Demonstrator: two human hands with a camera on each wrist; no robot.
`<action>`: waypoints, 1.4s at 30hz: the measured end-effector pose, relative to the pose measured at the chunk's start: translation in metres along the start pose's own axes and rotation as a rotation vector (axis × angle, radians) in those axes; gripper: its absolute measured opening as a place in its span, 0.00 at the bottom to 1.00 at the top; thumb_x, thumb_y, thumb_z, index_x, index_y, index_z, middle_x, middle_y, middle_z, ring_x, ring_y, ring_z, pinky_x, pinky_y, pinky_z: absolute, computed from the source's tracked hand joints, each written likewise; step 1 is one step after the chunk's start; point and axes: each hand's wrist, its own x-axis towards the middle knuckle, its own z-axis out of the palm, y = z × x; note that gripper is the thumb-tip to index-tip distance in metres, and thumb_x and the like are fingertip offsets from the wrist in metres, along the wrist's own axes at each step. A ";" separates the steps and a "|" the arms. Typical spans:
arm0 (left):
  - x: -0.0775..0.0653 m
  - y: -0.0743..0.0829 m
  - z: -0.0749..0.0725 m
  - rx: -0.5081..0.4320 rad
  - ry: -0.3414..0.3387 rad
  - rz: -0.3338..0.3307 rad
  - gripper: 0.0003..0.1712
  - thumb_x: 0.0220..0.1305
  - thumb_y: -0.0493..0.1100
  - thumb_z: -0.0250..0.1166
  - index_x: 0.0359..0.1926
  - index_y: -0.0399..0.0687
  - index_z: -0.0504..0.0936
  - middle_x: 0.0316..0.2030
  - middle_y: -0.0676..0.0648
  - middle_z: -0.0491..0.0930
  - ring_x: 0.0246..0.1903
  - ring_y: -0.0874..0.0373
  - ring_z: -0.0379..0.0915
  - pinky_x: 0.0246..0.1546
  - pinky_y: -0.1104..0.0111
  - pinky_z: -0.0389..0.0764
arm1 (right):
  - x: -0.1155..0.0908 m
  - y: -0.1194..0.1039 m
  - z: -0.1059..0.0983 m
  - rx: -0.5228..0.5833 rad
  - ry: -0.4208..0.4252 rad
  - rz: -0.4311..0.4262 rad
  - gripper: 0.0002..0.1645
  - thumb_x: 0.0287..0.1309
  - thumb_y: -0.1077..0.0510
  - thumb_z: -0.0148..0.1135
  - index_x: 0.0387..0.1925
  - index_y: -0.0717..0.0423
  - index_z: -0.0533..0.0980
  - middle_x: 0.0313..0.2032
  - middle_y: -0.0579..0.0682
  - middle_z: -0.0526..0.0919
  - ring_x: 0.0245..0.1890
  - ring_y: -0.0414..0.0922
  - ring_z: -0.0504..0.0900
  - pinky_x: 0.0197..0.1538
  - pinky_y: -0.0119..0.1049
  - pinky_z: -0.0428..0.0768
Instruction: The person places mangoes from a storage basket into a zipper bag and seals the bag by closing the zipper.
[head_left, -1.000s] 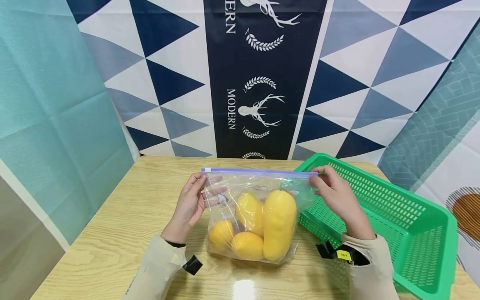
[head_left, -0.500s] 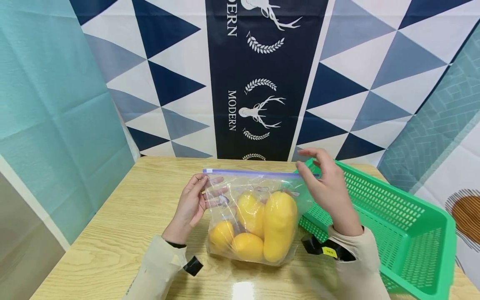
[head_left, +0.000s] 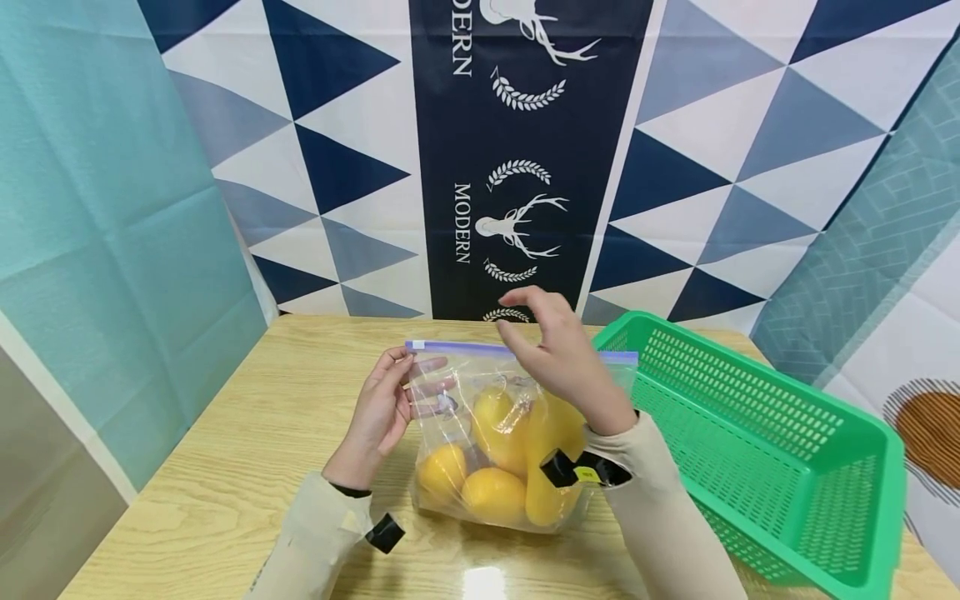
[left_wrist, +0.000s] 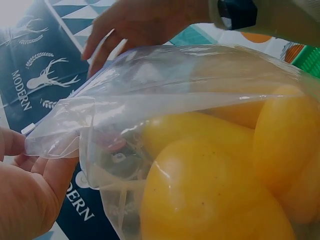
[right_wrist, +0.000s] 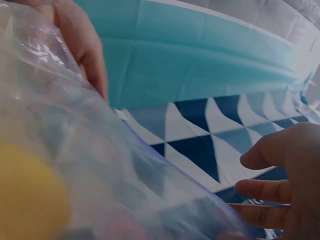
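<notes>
A clear zip bag (head_left: 457, 375) with a purple seal strip stands upright on the table, holding several yellow fruits (head_left: 495, 496). One is long and partly hidden behind my right forearm. My left hand (head_left: 378, 412) pinches the bag's top left corner, close to the small white slider (head_left: 417, 344); the left wrist view has the thumb and fingers on that corner (left_wrist: 50, 145). My right hand (head_left: 558, 354) hovers over the middle of the seal, thumb and fingers spread apart and bent, holding nothing. In the right wrist view, its fingers (right_wrist: 265, 190) stand off the strip.
To the right, a green perforated basket (head_left: 795, 492) sits on the wooden table (head_left: 247, 433). A patterned cloth (head_left: 345, 167) hangs behind the table, and a teal cloth (head_left: 120, 208) hangs at the left.
My right hand has let go of the bag's top right corner and moved left over the seal, fingers spread. The left hand and the bag have stayed nearly in place.
</notes>
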 end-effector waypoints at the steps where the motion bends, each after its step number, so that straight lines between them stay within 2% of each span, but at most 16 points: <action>1: 0.000 0.001 0.001 0.002 0.018 -0.010 0.07 0.80 0.41 0.42 0.47 0.51 0.67 0.43 0.48 0.86 0.38 0.51 0.87 0.35 0.55 0.87 | 0.003 -0.001 0.004 -0.002 -0.016 -0.004 0.18 0.66 0.58 0.60 0.55 0.61 0.75 0.55 0.56 0.79 0.60 0.54 0.70 0.63 0.54 0.70; 5: 0.000 0.003 0.003 0.006 0.059 -0.037 0.08 0.81 0.41 0.40 0.49 0.50 0.66 0.42 0.47 0.86 0.37 0.49 0.87 0.35 0.53 0.87 | 0.011 -0.004 0.020 0.004 -0.074 -0.025 0.17 0.66 0.57 0.59 0.53 0.60 0.75 0.54 0.55 0.79 0.59 0.54 0.70 0.61 0.52 0.71; 8: 0.000 0.004 0.004 0.009 0.060 -0.041 0.08 0.81 0.41 0.40 0.49 0.50 0.65 0.41 0.47 0.86 0.36 0.49 0.87 0.33 0.54 0.87 | 0.016 -0.007 0.031 -0.001 -0.116 -0.030 0.17 0.66 0.56 0.59 0.53 0.59 0.75 0.54 0.53 0.79 0.58 0.53 0.69 0.61 0.51 0.72; 13: -0.001 0.003 0.003 0.023 0.042 -0.012 0.07 0.81 0.42 0.40 0.48 0.51 0.65 0.41 0.48 0.87 0.34 0.53 0.87 0.31 0.58 0.87 | 0.022 -0.012 0.044 -0.055 -0.188 -0.018 0.16 0.67 0.54 0.58 0.53 0.57 0.76 0.53 0.51 0.80 0.56 0.51 0.70 0.59 0.48 0.75; 17: -0.001 0.001 0.003 0.045 0.061 0.025 0.08 0.80 0.42 0.42 0.46 0.53 0.68 0.38 0.50 0.85 0.30 0.57 0.86 0.28 0.63 0.87 | 0.025 -0.014 0.053 -0.122 -0.230 -0.047 0.15 0.67 0.54 0.58 0.51 0.56 0.78 0.52 0.51 0.81 0.54 0.52 0.71 0.57 0.46 0.76; 21: 0.000 0.000 0.002 0.084 0.078 0.059 0.09 0.80 0.41 0.44 0.44 0.54 0.71 0.34 0.51 0.81 0.26 0.61 0.84 0.25 0.67 0.86 | 0.027 -0.015 0.060 -0.175 -0.242 -0.095 0.14 0.67 0.54 0.58 0.50 0.57 0.79 0.51 0.51 0.82 0.54 0.53 0.73 0.58 0.46 0.76; 28: 0.001 0.000 0.002 0.147 0.078 0.086 0.08 0.79 0.42 0.47 0.44 0.56 0.73 0.34 0.52 0.81 0.27 0.60 0.84 0.25 0.68 0.86 | 0.029 -0.020 0.067 -0.210 -0.258 -0.142 0.13 0.68 0.54 0.58 0.48 0.57 0.79 0.49 0.51 0.82 0.52 0.54 0.74 0.58 0.47 0.76; 33: 0.002 0.001 0.001 0.208 0.108 0.085 0.08 0.78 0.42 0.49 0.42 0.57 0.75 0.33 0.54 0.80 0.27 0.63 0.81 0.25 0.73 0.84 | 0.029 -0.021 0.071 -0.246 -0.250 -0.195 0.10 0.69 0.55 0.59 0.44 0.56 0.80 0.46 0.51 0.83 0.51 0.55 0.75 0.54 0.49 0.77; 42: 0.003 0.005 -0.001 0.257 0.141 0.077 0.10 0.76 0.37 0.51 0.40 0.56 0.77 0.31 0.54 0.82 0.31 0.61 0.82 0.27 0.70 0.84 | 0.030 -0.019 0.073 -0.263 -0.233 -0.244 0.07 0.68 0.56 0.60 0.42 0.56 0.80 0.43 0.51 0.83 0.49 0.55 0.76 0.53 0.48 0.78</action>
